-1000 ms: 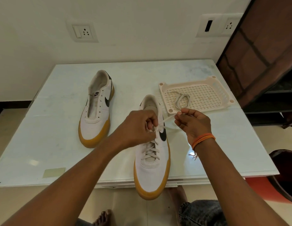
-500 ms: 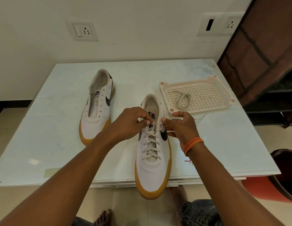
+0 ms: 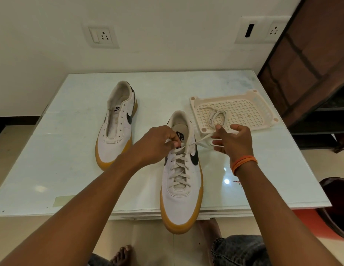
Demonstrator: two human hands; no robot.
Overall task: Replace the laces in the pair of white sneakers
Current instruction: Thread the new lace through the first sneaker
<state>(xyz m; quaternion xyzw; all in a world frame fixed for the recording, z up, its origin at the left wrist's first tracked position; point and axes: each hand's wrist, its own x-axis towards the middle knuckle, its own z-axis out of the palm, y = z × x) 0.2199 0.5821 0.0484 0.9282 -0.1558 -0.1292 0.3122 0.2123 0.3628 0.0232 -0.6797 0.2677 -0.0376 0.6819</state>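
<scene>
Since the earlier frame the right hand (image 3: pixel 233 142) has drawn away from the tongue toward 2 o'clock, pulling a lace (image 3: pixel 199 141) end taut. The left hand (image 3: pixel 157 144) pinches the other end at the top eyelets of the laced sneaker (image 3: pixel 181 196), which overhangs the worktop (image 3: pixel 52 169) edge at 6 o'clock. Judged step: tightening the top crossing. Keep both ends even and pull outward, not upward. The unlaced sneaker (image 3: pixel 117 129) lies at 10 o'clock; a spare lace (image 3: pixel 217 118) sits in the tray (image 3: pixel 244 110). Both tongues read "NIKE".
</scene>
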